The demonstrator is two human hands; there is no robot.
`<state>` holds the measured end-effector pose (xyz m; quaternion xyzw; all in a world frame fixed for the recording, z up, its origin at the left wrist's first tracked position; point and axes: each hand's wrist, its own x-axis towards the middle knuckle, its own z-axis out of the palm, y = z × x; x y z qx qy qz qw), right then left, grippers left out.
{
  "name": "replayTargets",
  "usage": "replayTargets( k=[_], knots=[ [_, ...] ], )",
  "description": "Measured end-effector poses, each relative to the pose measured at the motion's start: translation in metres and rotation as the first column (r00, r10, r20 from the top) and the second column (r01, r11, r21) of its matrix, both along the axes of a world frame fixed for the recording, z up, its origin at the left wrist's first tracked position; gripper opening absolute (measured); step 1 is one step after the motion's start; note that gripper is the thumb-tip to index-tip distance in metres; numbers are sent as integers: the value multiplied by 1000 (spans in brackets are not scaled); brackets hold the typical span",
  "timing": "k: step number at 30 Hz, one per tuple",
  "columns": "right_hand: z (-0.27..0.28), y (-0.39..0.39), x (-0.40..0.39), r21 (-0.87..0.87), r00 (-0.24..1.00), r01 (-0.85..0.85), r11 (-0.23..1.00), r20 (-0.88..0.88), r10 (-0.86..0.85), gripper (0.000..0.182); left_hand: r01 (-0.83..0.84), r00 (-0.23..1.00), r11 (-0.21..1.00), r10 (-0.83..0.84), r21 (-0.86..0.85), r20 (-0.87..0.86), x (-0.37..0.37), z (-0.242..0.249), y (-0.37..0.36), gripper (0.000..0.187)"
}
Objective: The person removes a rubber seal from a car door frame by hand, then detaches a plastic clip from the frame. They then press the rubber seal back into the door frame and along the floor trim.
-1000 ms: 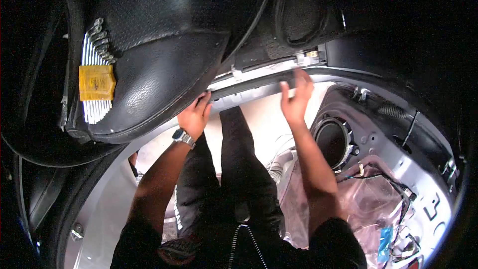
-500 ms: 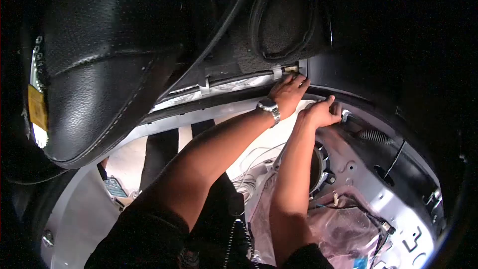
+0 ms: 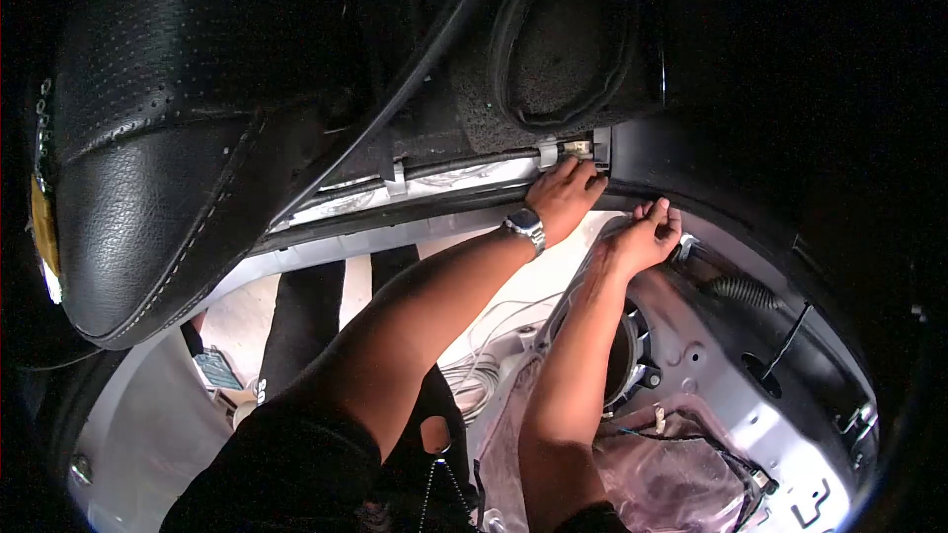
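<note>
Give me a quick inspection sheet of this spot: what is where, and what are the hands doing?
Surface: bare silver door shell, round speaker opening, pinkish plastic sheet.
Job's things: black rubber strip along the door's upper edge; white clip above it.
Clutter: small object on the floor, too blurred to identify.
Hands: left hand, wristwatch, presses on the strip; right hand pinches the edge beside it.
Cables: white wires; black wiring; ribbed hose.
Surroundings: black leather seat; dark interior.

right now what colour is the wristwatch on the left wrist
Silver metal wristwatch with a dark face, on the left hand; head view.
</note>
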<state>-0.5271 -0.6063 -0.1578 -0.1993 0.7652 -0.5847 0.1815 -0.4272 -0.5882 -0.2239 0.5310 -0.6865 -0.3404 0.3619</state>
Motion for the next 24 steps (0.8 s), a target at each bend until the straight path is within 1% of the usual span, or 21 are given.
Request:
replayTargets(
  k=[3, 6, 7, 8, 9, 10, 11, 12, 14, 15, 16, 17, 18, 19, 20, 21, 22, 23, 24],
  knots=[
    [2, 1, 0, -37, 999, -37, 999, -21, 37, 24, 18, 1000, 1000, -18, 2, 3, 3, 1, -2, 27],
    [6, -4, 1, -9, 1000, -20, 1000, -22, 20, 22, 19, 1000, 999, -20, 45, 12, 3, 5, -3, 24],
    [6, -7, 0, 19, 998, 4, 1000, -57, -3, 20, 21, 1000, 999, -22, 42, 12, 3, 5, -4, 24],
    [6, -9, -1, 44, 995, 31, 999, -94, -27, 18, 8, 997, 1000, -9, 19, 78, 2, 4, -6, 22],
    [-2, -8, -6, 41, 995, 37, 998, -94, -33, 18, -2, 990, 1000, 3, -5, 142, 1, 3, -7, 21],
    [-14, -6, -15, 22, 984, 41, 999, -175, -36, 16, 6, 990, 1000, -5, -7, 143, 2, 1, -6, 21],
    [-19, -6, -17, 1, 966, 45, 999, -254, -44, 16, 66, 979, 997, -69, 26, 194, 6, 4, -7, 19],
    [-22, -6, -19, -5, 966, 57, 998, -252, -57, 16, 124, 960, 990, -135, 60, 244, 11, 7, -10, 18],
    [-26, -6, -18, -23, 960, 58, 998, -274, -62, 18, 154, 945, 987, -163, 53, 285, 16, 10, -14, 17],
    [-22, -5, -12, 53, 987, 90, 995, -136, -82, 20, 214, 922, 976, -217, 45, 321, 19, 8, -17, 18],
    [-25, -2, -10, 41, 986, 106, 993, -132, -100, 20, 276, 893, 960, -271, 38, 358, 23, 7, -21, 18],
    [-31, 1, -9, 30, 995, 92, 995, -40, -90, 21, 311, 897, 950, -295, 3, 328, 25, -1, -22, 19],
    [-33, 2, -8, 12, 996, 78, 997, 52, -79, 21, 332, 890, 943, -307, -17, 337, 26, -4, -22, 19],
    [-36, 3, -7, 11, 998, 63, 998, -15, -63, 22, 324, 908, 944, -290, -67, 303, 28, -8, -22, 20],
    [-41, 4, -6, -11, 996, 90, 996, -12, -90, 22, 319, 923, 941, -281, -114, 264, 29, -12, -22, 20],
    [-48, 7, -9, -13, 995, 71, 997, -70, -72, 23, 300, 929, 936, -243, -185, 278, 29, -15, -21, 21],
    [-55, 7, -14, -16, 990, 52, 999, -132, -53, 23, 324, 924, 923, -262, -207, 278, 28, -16, -21, 21],
    [-72, 9, -26, 8, 945, 58, 998, -323, -52, 27, 320, 927, 931, -269, -177, 262, 29, -14, -22, 21],
    [-59, 6, -13, 116, 923, 141, 983, -375, -88, 28, 317, 928, 938, -275, -143, 251, 29, -13, -22, 21]
  ],
)
